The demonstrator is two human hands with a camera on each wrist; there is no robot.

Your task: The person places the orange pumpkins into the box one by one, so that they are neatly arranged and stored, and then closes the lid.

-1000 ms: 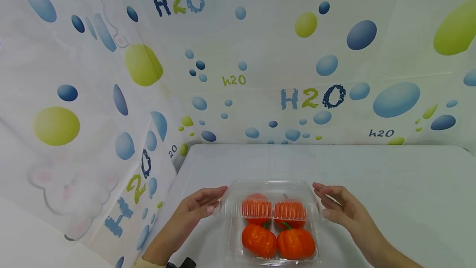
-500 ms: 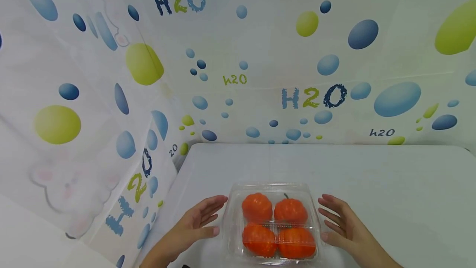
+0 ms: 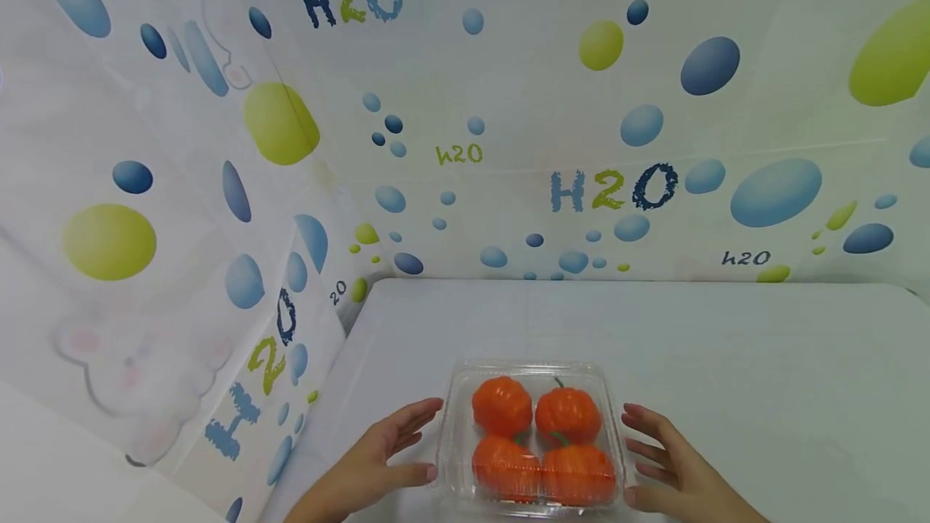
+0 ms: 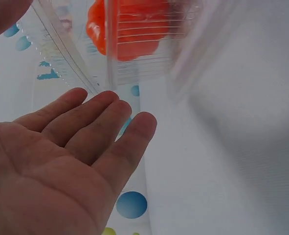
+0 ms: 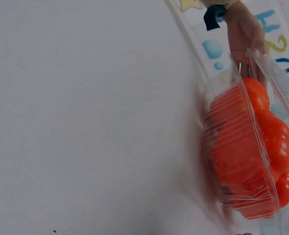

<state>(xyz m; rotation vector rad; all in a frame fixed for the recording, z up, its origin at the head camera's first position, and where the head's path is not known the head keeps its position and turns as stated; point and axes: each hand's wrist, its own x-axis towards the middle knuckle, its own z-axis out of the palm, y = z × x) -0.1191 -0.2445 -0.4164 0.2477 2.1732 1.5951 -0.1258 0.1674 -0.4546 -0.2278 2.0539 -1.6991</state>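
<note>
A clear plastic clamshell box [image 3: 454, 442] lies on the table in front of me, with several small orange pumpkins [image 3: 502, 405] inside. In the right wrist view, a gap shows between its clear lid [image 5: 281, 83] and its base. My left hand [image 3: 381, 458] is beside the box's left side, fingers nearly straight and thumb apart. My right hand [image 3: 676, 462] mirrors it at the right side, fingers loosely bent. Whether either hand's fingertips touch the plastic I cannot tell. In the left wrist view, one pumpkin [image 4: 134, 34] shows through the ridged wall.
A white table [image 3: 763, 378] spreads out around the box. Behind it and to the left hangs a white sheet [image 3: 508, 79] printed with blue and green dots and H2O lettering. A dark band [image 5: 212, 17] is around the left wrist.
The lid has swung down toward me over the pumpkins, from standing partly raised. Both hands have come down and nearer to me along the box's sides.
</note>
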